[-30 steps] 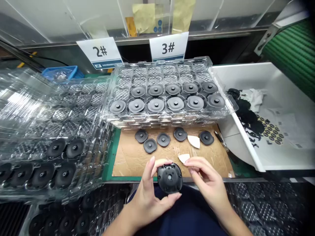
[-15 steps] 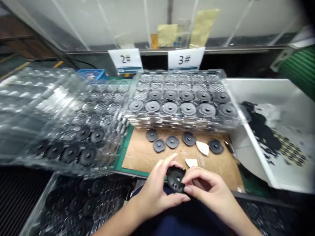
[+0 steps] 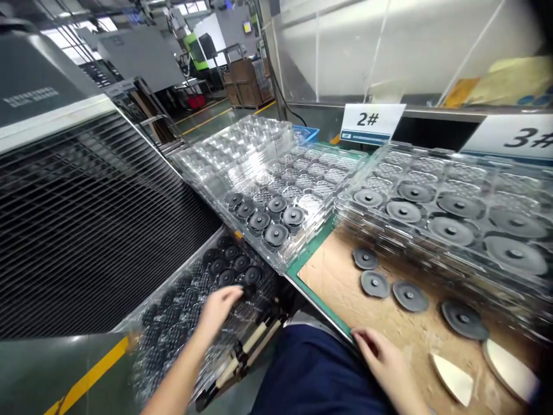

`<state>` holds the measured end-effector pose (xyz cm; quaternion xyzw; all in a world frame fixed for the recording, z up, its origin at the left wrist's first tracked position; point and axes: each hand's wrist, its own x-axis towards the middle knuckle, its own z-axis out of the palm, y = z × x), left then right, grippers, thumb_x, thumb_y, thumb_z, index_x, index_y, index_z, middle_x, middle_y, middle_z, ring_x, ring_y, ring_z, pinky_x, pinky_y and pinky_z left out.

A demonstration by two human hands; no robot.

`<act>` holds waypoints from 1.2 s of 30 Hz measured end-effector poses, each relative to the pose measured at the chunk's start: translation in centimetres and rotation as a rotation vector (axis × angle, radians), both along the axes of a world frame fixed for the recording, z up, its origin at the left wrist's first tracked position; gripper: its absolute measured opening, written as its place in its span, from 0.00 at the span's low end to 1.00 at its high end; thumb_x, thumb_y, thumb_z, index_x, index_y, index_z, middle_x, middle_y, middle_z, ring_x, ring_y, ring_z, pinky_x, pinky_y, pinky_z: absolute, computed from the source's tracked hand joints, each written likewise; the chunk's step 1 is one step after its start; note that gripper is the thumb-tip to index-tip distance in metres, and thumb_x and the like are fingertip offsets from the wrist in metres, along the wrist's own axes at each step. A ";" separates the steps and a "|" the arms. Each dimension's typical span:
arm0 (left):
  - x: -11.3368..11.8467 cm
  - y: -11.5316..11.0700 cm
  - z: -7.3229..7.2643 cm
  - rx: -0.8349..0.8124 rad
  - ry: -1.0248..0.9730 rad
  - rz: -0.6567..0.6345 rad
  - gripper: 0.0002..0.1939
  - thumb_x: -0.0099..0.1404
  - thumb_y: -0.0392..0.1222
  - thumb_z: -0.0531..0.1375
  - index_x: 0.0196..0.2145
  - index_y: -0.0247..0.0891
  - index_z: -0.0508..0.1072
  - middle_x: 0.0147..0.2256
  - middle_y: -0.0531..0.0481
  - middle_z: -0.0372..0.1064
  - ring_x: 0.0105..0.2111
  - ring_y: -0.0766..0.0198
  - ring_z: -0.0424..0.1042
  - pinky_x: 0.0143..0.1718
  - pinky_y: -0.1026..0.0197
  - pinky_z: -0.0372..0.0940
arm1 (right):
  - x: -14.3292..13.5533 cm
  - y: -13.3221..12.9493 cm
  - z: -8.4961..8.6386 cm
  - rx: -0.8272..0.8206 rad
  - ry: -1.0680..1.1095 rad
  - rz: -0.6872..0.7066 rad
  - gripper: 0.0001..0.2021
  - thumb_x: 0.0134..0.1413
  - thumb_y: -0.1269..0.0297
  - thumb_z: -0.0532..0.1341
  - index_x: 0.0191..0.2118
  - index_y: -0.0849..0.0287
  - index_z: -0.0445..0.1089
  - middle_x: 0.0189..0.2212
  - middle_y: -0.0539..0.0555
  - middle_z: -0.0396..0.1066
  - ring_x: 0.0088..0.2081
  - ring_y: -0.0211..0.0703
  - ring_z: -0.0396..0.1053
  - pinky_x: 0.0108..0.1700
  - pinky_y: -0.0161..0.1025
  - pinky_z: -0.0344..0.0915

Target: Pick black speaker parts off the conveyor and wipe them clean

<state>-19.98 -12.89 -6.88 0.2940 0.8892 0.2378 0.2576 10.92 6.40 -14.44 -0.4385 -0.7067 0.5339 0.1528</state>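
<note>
My left hand reaches down to the low clear tray at the left. A round black disc part is pinched at its fingertips, partly hidden, right by the discs lying in that tray. My right hand rests at the front edge of the bench with thumb and fingers curled together. What it may hold there is too small or hidden to make out. Several grey discs with raised centres lie on the cardboard beyond it. Two pale curved pieces lie closer to me.
Stacked clear trays with grey discs stand behind the cardboard. Another clear tray at its left holds several dark discs. The low tray sits below bench height, beside a large black ribbed panel. Number cards stand at the back.
The view has turned left. My hands have parted: the left has carried the black part down to the low tray, while the right has come to the bench edge.
</note>
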 end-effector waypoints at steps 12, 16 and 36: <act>-7.5 -8.8 -8.2 0.018 0.582 0.353 0.17 0.62 0.43 0.55 0.48 0.37 0.65 0.49 0.44 0.64 0.45 0.56 0.67 0.44 0.46 0.64 | 0.3 0.2 -0.5 0.179 -0.180 0.079 0.21 0.56 0.49 0.50 0.35 0.61 0.71 0.20 0.51 0.71 0.23 0.42 0.70 0.26 0.37 0.66; -4.3 -7.5 -7.5 0.173 0.647 0.322 0.17 0.65 0.43 0.46 0.47 0.32 0.65 0.48 0.37 0.65 0.50 0.49 0.63 0.50 0.39 0.56 | -0.4 0.2 -0.5 0.207 -0.238 0.129 0.15 0.61 0.57 0.51 0.37 0.64 0.68 0.23 0.49 0.69 0.24 0.35 0.68 0.29 0.35 0.66; 15.2 17.7 -9.1 0.603 -0.068 -0.789 0.11 0.59 0.48 0.56 0.34 0.43 0.75 0.31 0.49 0.77 0.31 0.57 0.76 0.34 0.60 0.71 | 20.4 21.7 29.0 0.944 -0.777 -0.159 0.20 0.54 0.65 0.48 0.33 0.78 0.72 0.46 0.60 0.69 0.50 0.45 0.63 0.43 0.39 0.58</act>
